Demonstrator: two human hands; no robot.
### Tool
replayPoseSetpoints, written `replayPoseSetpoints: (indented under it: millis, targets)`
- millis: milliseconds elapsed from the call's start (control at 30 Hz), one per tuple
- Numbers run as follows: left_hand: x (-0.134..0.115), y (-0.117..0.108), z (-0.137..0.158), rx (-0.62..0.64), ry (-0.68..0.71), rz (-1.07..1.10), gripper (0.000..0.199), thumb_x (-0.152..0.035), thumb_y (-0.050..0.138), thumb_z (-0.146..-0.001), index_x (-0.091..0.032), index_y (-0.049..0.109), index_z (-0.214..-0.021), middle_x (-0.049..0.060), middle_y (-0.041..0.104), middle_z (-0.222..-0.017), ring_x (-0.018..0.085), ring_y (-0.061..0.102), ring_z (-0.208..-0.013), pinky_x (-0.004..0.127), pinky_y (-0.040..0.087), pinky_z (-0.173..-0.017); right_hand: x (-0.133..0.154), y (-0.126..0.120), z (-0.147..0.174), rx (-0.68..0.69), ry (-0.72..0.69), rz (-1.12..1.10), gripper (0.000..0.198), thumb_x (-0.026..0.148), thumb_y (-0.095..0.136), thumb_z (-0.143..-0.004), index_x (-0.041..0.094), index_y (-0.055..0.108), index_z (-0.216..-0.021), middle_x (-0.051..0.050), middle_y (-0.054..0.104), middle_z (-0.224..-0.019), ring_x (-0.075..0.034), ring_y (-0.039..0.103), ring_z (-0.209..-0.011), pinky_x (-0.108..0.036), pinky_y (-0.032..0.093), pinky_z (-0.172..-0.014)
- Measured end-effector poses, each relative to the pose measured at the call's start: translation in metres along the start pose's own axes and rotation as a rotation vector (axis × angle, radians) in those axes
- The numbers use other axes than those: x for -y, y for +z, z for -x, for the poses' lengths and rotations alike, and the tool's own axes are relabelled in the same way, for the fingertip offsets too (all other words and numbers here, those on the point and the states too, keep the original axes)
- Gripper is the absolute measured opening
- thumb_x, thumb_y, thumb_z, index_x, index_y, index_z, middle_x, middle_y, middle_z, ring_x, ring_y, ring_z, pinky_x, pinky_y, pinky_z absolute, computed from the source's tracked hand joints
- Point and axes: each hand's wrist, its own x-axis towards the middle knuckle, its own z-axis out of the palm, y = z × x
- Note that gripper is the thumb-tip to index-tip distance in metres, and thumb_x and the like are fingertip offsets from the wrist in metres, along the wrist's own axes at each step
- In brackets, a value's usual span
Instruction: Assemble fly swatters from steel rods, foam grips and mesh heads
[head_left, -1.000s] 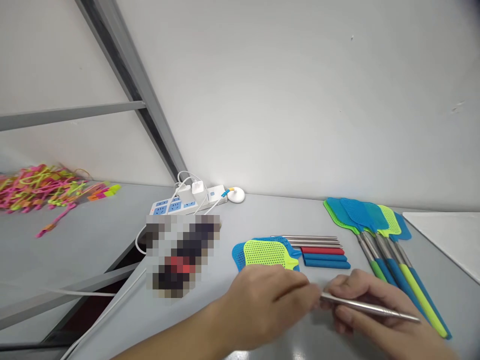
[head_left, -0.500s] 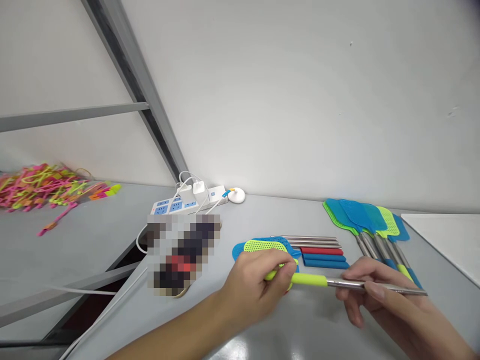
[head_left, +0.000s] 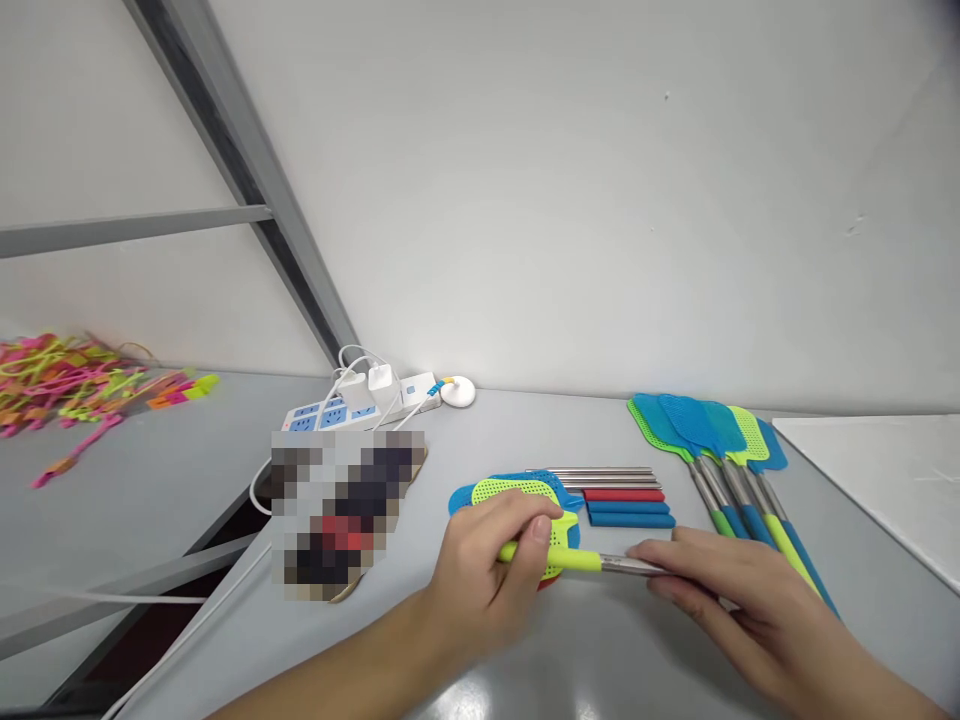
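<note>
My left hand (head_left: 491,570) is closed around a yellow-green handle sleeve (head_left: 574,559). From the sleeve's right end comes a shiny metal rod (head_left: 626,566), and my right hand (head_left: 739,595) grips it between thumb and fingers; the rod's far end is hidden in that hand. Just behind my left hand lie loose fly swatter heads, a yellow-green one (head_left: 517,488) over blue ones (head_left: 461,497). Beyond the held handle, several bare metal rods (head_left: 600,478) lie side by side. In front of them are a red sleeve (head_left: 624,496) and blue sleeves (head_left: 631,520).
Several fly swatters with handles (head_left: 712,425) lie fanned at the right, near a white board (head_left: 877,470). A power strip (head_left: 330,415) with chargers and cables stands by the wall. A pixelated object (head_left: 345,520) sits front left. Colourful pieces (head_left: 67,385) are heaped far left.
My right hand has turned palm-down and closed in toward the sleeve, covering the rod's end that stuck out before. The view has shifted slightly right; my left hand still grips the sleeve.
</note>
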Motion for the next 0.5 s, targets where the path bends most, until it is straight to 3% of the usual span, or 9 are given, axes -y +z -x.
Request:
replayPoseSetpoints:
  millis: [133, 300, 400, 500]
  targets:
    - [-0.009, 0.003, 0.004, 0.051, 0.016, 0.065, 0.023, -0.015, 0.047, -0.091, -0.016, 0.067, -0.102, 0.001, 0.060, -0.065, 0.011, 0.055, -0.057, 0.024, 0.043, -0.055, 0.008, 0.005, -0.003, 0.014, -0.097, 0.038, 0.022, 0.013, 0.047, -0.096, 0.022, 0.059, -0.112, 0.004, 0.044, -0.064, -0.011, 0.044, -0.054, -0.024, 0.031, -0.049]
    - [-0.012, 0.010, 0.006, 0.068, 0.063, 0.088, 0.020, -0.015, 0.050, -0.089, -0.015, 0.068, -0.096, 0.000, 0.056, -0.060, 0.011, 0.050, -0.054, 0.025, 0.038, -0.051, 0.019, 0.008, -0.006, -0.018, -0.101, 0.069, 0.017, 0.012, 0.047, -0.096, 0.018, 0.060, -0.106, 0.004, 0.038, -0.064, -0.010, 0.036, -0.054, -0.025, 0.025, -0.049]
    - [-0.006, 0.010, -0.002, 0.041, 0.105, 0.007, 0.016, -0.016, 0.051, -0.090, -0.015, 0.067, -0.090, -0.001, 0.056, -0.059, 0.010, 0.048, -0.053, 0.023, 0.037, -0.050, 0.021, 0.009, -0.008, -0.019, -0.078, 0.072, 0.015, 0.015, 0.048, -0.097, 0.019, 0.062, -0.100, 0.005, 0.037, -0.062, -0.010, 0.036, -0.053, -0.025, 0.025, -0.049]
    - [0.003, 0.004, -0.013, 0.138, 0.169, -0.211, 0.022, -0.025, 0.051, -0.094, -0.016, 0.066, -0.080, 0.000, 0.059, -0.062, 0.010, 0.051, -0.054, 0.023, 0.037, -0.051, 0.019, 0.011, -0.011, -0.014, -0.052, 0.081, 0.016, 0.019, 0.050, -0.097, 0.020, 0.064, -0.104, 0.004, 0.045, -0.063, -0.010, 0.042, -0.054, -0.025, 0.030, -0.050]
